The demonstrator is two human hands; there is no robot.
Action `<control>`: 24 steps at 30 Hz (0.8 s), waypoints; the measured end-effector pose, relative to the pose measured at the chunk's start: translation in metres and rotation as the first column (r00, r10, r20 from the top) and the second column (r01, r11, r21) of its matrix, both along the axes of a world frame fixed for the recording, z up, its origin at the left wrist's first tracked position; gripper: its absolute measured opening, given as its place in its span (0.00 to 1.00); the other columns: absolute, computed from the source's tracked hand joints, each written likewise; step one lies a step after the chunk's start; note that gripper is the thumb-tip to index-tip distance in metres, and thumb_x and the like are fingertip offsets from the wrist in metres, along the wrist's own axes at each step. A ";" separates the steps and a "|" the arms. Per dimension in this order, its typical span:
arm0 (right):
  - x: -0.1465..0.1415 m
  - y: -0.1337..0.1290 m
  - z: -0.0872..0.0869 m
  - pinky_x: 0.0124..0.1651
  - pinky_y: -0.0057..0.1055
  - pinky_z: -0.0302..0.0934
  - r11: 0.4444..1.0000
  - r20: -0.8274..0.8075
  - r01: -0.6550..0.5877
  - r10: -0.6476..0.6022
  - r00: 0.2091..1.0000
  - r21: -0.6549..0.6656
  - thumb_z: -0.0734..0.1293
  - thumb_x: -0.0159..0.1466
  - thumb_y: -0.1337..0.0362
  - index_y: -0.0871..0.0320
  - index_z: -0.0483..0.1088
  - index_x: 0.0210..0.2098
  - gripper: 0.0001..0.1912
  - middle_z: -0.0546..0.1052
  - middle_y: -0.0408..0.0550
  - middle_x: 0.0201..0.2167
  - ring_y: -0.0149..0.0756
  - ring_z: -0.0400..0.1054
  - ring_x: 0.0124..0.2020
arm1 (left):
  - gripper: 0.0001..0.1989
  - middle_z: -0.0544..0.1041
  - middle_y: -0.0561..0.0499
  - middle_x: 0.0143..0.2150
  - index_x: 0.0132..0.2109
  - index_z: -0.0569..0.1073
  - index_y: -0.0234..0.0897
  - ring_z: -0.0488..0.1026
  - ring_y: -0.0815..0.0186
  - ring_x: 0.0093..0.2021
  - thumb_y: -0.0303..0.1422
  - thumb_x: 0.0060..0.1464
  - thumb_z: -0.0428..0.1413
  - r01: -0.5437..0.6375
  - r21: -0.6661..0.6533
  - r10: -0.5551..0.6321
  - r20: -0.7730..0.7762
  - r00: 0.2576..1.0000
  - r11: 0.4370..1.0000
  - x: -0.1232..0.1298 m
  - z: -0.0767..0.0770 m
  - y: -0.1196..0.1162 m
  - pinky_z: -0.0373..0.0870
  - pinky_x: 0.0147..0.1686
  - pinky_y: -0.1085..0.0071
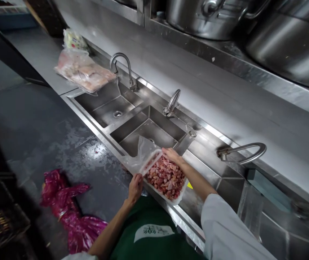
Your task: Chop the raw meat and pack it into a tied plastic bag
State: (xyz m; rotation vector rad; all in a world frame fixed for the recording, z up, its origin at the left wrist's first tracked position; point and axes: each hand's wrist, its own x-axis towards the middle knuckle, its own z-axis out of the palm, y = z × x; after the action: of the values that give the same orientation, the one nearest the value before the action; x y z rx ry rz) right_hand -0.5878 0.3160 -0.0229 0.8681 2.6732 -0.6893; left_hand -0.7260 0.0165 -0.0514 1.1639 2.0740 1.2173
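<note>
A white plastic tray (181,198) full of chopped raw meat (165,177) sits at the front edge of the steel sink counter, close to my body. My left hand (135,186) grips the tray's near left corner, fingers closed where clear plastic meets the rim. On the far left corner, my right hand (171,154) curls its fingers over the rim. A loose sheet of clear plastic bag (139,155) spreads from the tray's left end, partly over the middle sink basin (149,124). The tray's underside is hidden.
Bagged pale meat (86,74) lies beyond the left basin (108,104). Curved taps (123,57) line the wall. Large steel pots (205,18) stand on the shelf above. A magenta plastic bag (70,213) lies on the wet floor, near dark crates (1,216).
</note>
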 end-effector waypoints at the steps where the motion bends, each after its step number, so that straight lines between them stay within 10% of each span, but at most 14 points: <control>1: 0.001 0.000 0.000 0.49 0.30 0.59 1.000 0.003 -0.028 0.028 1.000 -0.006 0.64 0.71 0.63 0.57 0.75 0.49 0.10 0.82 0.56 0.45 0.43 0.75 0.45 | 0.15 0.76 0.47 0.37 0.36 0.71 0.40 0.74 0.61 0.39 0.41 0.66 0.46 0.002 -0.022 -0.002 0.019 1.000 1.000 0.007 0.000 -0.003 0.72 0.42 0.64; 12: 0.014 0.014 -0.011 0.45 0.28 0.58 0.993 -0.015 -0.069 0.068 0.998 -0.091 0.65 0.71 0.63 0.54 0.71 0.54 0.12 0.82 0.54 0.46 0.43 0.76 0.46 | 0.17 0.79 0.43 0.43 0.50 0.76 0.39 0.75 0.51 0.44 0.27 0.53 0.54 -0.060 -0.137 0.044 -0.120 0.992 0.989 0.044 0.003 0.003 0.69 0.48 0.52; 16: 0.022 0.006 -0.025 0.44 0.27 0.57 0.995 -0.015 -0.054 0.053 0.998 -0.081 0.61 0.75 0.61 0.55 0.71 0.51 0.10 0.82 0.53 0.46 0.40 0.76 0.45 | 0.12 0.76 0.43 0.37 0.39 0.75 0.37 0.72 0.50 0.42 0.21 0.49 0.52 -0.144 -0.233 0.090 -0.226 0.970 0.962 0.045 -0.003 -0.001 0.68 0.45 0.52; 24: 0.039 -0.002 -0.036 0.44 0.26 0.58 0.981 -0.148 0.052 -0.080 0.986 -0.185 0.59 0.75 0.59 0.54 0.74 0.46 0.13 0.82 0.48 0.41 0.39 0.75 0.42 | 0.08 0.77 0.43 0.41 0.37 0.73 0.39 0.72 0.53 0.45 0.25 0.55 0.51 -0.219 -0.035 0.214 -0.108 0.971 0.975 0.057 0.006 -0.003 0.71 0.48 0.56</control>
State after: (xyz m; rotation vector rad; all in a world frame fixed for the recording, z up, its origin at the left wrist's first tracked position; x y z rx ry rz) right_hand -0.5490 0.3135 -0.0588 0.8913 2.6706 -1.0371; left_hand -0.6686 0.0140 -0.0453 1.0201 2.3445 1.2208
